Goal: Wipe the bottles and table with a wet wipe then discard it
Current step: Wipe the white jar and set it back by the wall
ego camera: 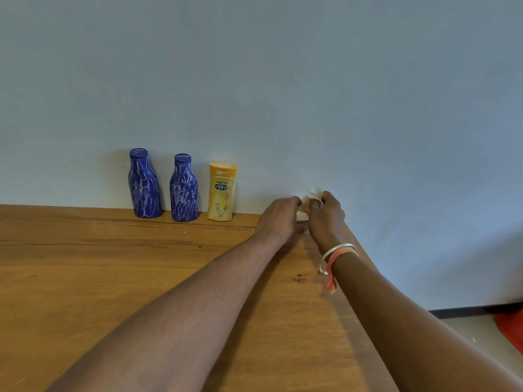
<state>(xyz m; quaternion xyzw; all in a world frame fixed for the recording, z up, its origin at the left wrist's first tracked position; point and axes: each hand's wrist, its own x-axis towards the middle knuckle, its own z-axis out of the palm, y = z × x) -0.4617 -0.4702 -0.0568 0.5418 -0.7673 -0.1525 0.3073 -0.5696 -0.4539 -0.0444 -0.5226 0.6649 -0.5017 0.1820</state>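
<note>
Two blue bottles (pixel 144 185) (pixel 183 189) with white streaks and a yellow lotion bottle (pixel 221 193) stand upright in a row against the wall at the back of the wooden table (pixel 113 278). To their right, near the table's far right corner, my left hand (pixel 280 219) and my right hand (pixel 327 216) are close together. Both pinch a small crumpled whitish wet wipe (pixel 310 199) held between them just above the tabletop. My right wrist wears a silver bangle and an orange thread.
A plain pale wall rises behind the table. The table's right edge runs diagonally under my right forearm. Beyond it lies pale floor with a dark skirting strip and something red-orange (pixel 512 329) at the far right.
</note>
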